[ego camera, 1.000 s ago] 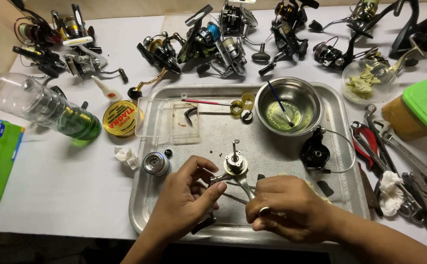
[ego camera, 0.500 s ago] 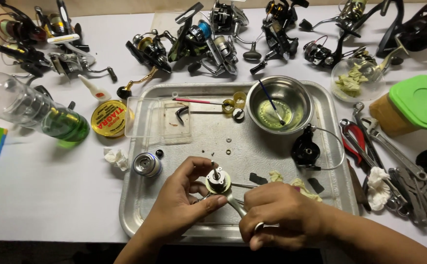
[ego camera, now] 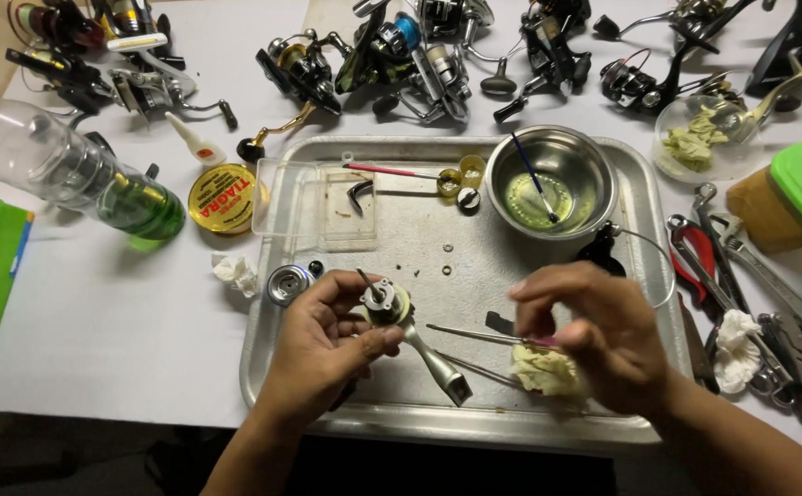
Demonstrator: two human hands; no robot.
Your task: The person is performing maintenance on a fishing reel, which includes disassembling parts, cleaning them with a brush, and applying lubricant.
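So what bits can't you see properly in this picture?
Head view only:
- Black reel part on the tray: the right hand covers most of it.
- Tip of the thin tool: too fine to tell its shape.
- Underside of the reel body: hidden by the left hand.
- Green-lidded tub: cut off by the right edge.
- Clear bottle: its top runs off the left edge.
- Tiny rings on the tray: too small to identify.

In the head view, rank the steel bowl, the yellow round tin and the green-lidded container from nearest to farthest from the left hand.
From the left hand:
1. Yellow round tin, off the tray's left edge, up and left of the hand.
2. Steel bowl, in the tray's far right corner.
3. Green-lidded container, on the table's right edge.
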